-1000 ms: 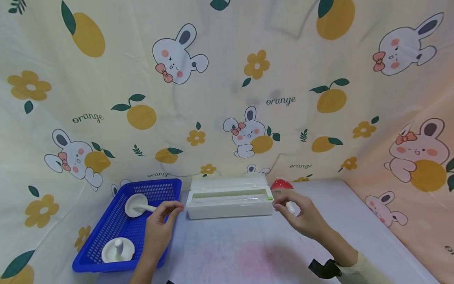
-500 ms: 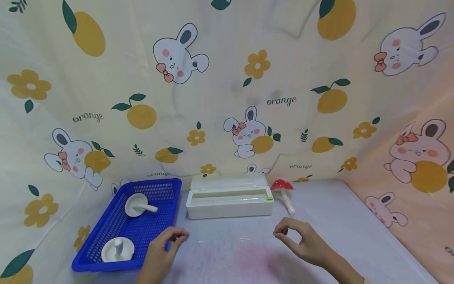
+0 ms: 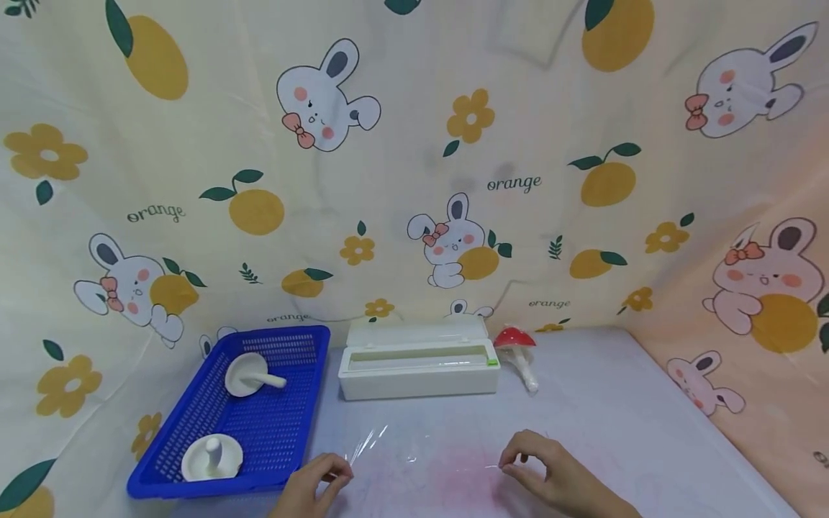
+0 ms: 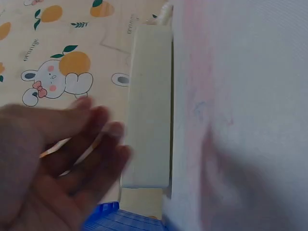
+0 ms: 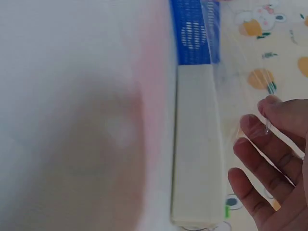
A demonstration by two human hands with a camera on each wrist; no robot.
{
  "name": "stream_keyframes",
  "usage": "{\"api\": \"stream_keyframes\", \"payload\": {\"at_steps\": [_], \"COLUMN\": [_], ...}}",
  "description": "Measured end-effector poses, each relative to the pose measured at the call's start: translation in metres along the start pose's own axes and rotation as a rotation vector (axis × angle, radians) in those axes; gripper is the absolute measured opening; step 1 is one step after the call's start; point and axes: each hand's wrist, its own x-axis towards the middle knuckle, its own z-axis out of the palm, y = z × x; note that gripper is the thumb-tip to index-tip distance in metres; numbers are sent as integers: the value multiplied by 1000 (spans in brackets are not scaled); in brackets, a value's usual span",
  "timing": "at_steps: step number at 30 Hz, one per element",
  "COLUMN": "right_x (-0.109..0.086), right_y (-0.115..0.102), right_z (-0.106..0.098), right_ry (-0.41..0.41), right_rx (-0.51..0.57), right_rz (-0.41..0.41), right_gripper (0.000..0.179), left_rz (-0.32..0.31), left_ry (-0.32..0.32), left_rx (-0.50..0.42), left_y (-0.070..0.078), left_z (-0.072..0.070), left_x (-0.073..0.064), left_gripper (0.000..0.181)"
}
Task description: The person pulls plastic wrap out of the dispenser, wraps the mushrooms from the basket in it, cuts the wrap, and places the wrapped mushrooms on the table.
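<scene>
Between my two hands stretches a thin, clear sheet of cling film (image 3: 370,440), seen mainly by its glints. My left hand (image 3: 314,486) pinches its left side between thumb and fingertips, low in the head view. At its other side my right hand (image 3: 550,472) pinches the film; the right wrist view shows a film edge (image 5: 268,126) running between thumb and index finger. Beyond both hands stands a white cling film dispenser (image 3: 421,386), lid raised, with a roll inside and a green piece (image 3: 492,362) at its right end.
Left on the table (image 3: 583,403) is a blue basket (image 3: 316,403) holding two white mushroom-shaped pieces, one lying over (image 3: 246,374) and one stem up (image 3: 212,460). A red-capped mushroom (image 3: 516,352), glossy as if wrapped, lies right of the dispenser. A printed cloth (image 3: 388,180) hangs behind.
Both hands have come away from the dispenser toward the table's near side, carrying the cling film between them. The red-capped mushroom, partly covered by the right hand before, now shows fully.
</scene>
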Motion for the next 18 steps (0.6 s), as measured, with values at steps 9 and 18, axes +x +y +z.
{"api": "stream_keyframes", "payload": {"at_steps": [9, 18], "right_x": [-10, -13], "right_y": [3, 8], "right_z": [9, 11], "right_ry": [-176, -336], "right_rx": [81, 162], "right_rz": [210, 463], "right_gripper": [15, 5], "left_rz": [311, 90], "left_ry": [44, -144], "left_rx": [193, 85], "left_y": [-115, -96], "left_z": [51, 43], "left_x": [-13, -17], "left_gripper": [40, 13]}}
